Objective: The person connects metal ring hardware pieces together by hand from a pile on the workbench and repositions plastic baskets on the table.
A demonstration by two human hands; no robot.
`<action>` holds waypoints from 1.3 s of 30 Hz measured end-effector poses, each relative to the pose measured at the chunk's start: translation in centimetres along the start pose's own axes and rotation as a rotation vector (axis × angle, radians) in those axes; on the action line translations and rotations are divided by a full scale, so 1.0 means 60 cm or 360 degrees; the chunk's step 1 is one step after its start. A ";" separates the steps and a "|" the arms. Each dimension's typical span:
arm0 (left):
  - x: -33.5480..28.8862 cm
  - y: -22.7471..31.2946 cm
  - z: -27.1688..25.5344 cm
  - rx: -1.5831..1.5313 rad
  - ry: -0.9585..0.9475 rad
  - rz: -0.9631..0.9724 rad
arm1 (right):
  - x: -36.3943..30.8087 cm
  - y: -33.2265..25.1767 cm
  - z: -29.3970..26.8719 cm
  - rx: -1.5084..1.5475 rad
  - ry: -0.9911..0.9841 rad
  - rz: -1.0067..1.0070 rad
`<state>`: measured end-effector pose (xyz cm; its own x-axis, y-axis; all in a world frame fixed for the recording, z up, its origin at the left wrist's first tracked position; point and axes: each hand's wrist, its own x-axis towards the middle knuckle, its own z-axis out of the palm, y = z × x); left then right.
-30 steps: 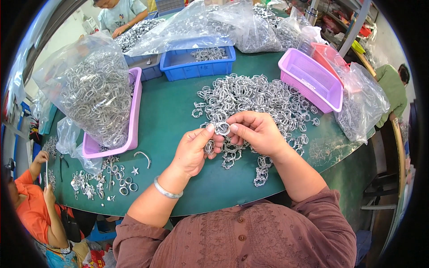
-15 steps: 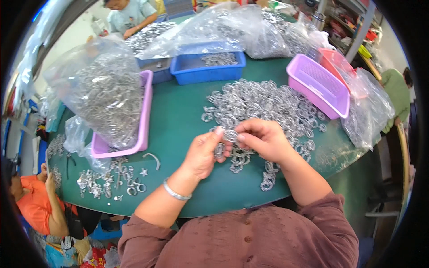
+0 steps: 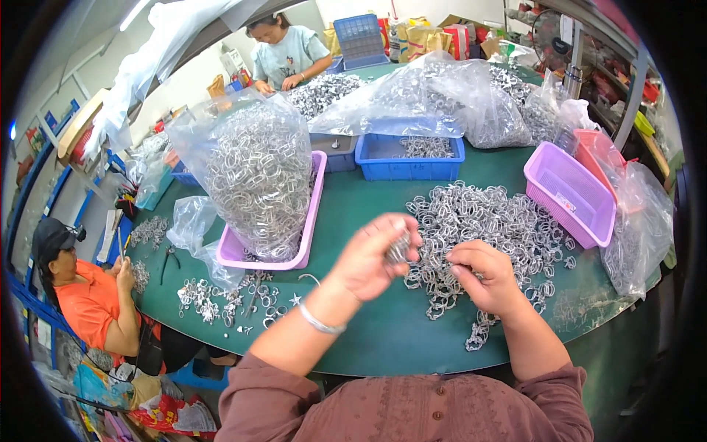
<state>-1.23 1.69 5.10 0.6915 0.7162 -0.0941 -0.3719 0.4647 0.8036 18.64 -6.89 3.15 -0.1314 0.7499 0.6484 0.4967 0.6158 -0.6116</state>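
My left hand [image 3: 377, 254] is raised in front of the pile, its fingers curled around several small silver-grey metal rings [image 3: 398, 250]. Part of that handful is covered by the fingers. Just to its right, my right hand [image 3: 486, 276] hovers over the near edge of the pile, thumb and forefinger brought close together. Whatever may be between those fingertips is too small to make out. Below both hands spreads a large heap of silver-grey metal rings [image 3: 479, 221] on the green table [image 3: 353, 199].
A pink basket [image 3: 318, 191] bears a clear bag of rings [image 3: 258, 184] at left. Small metal parts [image 3: 213, 298] and pliers [image 3: 170, 259] lie nearby. Behind are a blue tray [image 3: 409, 171] and more bags; another pink basket [image 3: 567, 193] stands right. Co-workers sit at left and far side.
My hands, close together around a ring earlier, have moved apart; the right one is now over the pile. The view has tilted up and shifted left, showing more of the room.
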 end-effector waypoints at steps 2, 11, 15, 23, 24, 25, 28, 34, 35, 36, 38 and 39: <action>-0.002 0.077 0.022 0.0411 0.0191 0.0271 | -0.006 0.008 -0.002 -0.0032 0.0041 -0.0008; 0.018 0.468 0.011 0.2494 0.1143 0.1241 | -0.001 0.015 -0.002 -0.0072 0.0062 -0.0058; 0.052 0.470 -0.023 0.3001 0.1460 0.0234 | -0.009 0.027 -0.006 -0.0083 0.0079 0.0004; 0.025 0.471 -0.012 0.2650 0.1045 0.1141 | 0.003 0.039 -0.009 -0.0131 0.0145 0.0031; 0.035 0.439 0.006 0.2684 0.1024 0.1456 | 0.002 0.040 -0.011 -0.0138 0.0157 0.0053; 0.043 0.401 0.026 0.2995 0.0869 0.1893 | -0.001 0.043 -0.013 -0.0148 0.0160 0.0075; 0.054 0.259 0.049 0.3112 0.0250 0.2292 | -0.005 0.045 -0.017 -0.0186 0.0149 0.0075; 0.051 -0.021 -0.008 0.2831 0.0099 0.0817 | -0.004 0.043 -0.009 -0.0178 0.0161 0.0017; 0.055 -0.041 -0.009 0.2788 0.0141 0.0835 | -0.005 0.045 -0.010 -0.0167 0.0166 0.0026; 0.057 -0.055 -0.013 0.2746 0.0192 0.0850 | -0.005 0.045 -0.009 -0.0149 0.0167 0.0031; 0.056 -0.075 -0.026 0.2634 0.0215 0.0888 | -0.005 0.042 -0.009 -0.0131 0.0160 0.0036; 0.056 -0.079 -0.023 0.2527 0.0224 0.0924 | -0.006 0.042 -0.011 -0.0132 0.0143 0.0062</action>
<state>2.03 2.62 0.15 0.6085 0.6697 0.4256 0.4641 -0.7354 0.4937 20.48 -5.78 1.70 -0.0350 0.7460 0.6650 0.5695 0.5617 -0.6001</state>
